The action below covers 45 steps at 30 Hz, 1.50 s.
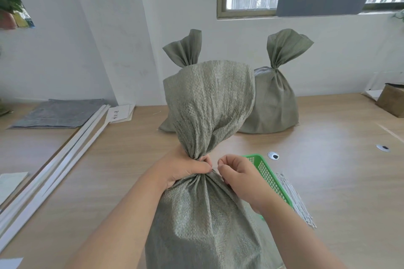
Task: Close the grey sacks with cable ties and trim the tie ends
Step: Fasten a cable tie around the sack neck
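A grey-green woven sack [203, 220] stands upright right in front of me, its top fanning out above a gathered neck. My left hand [185, 168] is clenched around that neck from the left. My right hand [240, 179] is at the neck's right side with fingers curled and pinched; a cable tie between them is too small to make out. Two more sacks stand behind: one [273, 102] at the right, cinched at its neck, and one [185, 50] mostly hidden behind the near sack. A bundle of white cable ties [295, 199] lies on the table to the right.
A green mesh basket [269, 177] sits just right of my right hand. Long white strips [65, 155] run diagonally on the left, beside flat grey sheets [59, 113] and a paper label [120, 113]. A brown box [391, 100] sits at the far right. The wall is close behind.
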Each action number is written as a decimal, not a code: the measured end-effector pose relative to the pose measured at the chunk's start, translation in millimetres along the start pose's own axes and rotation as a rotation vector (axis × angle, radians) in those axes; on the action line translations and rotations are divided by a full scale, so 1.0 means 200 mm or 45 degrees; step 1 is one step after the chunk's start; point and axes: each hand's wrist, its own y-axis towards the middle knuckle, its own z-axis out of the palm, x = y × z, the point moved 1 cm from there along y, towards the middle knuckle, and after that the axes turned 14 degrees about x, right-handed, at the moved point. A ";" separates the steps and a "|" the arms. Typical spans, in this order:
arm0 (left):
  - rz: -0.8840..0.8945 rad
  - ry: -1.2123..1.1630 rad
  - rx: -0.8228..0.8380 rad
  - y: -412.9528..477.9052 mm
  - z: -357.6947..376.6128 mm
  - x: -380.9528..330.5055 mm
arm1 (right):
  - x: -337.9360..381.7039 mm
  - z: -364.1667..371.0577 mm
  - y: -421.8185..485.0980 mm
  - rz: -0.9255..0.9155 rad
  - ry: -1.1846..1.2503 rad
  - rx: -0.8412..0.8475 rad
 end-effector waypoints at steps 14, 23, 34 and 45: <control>-0.041 0.121 -0.064 0.01 -0.03 0.05 | 0.05 -0.02 0.05 -0.235 -0.583 -0.106; -0.199 0.363 -0.164 0.02 -0.06 0.04 | -0.03 -0.09 0.03 -0.315 -0.933 -0.372; -0.143 0.399 -0.159 -0.04 -0.05 0.01 | 0.09 -0.02 0.11 -0.415 -1.393 0.199; -0.180 0.584 -0.127 -0.09 0.00 -0.02 | 0.10 -0.02 0.08 -0.665 -1.495 0.059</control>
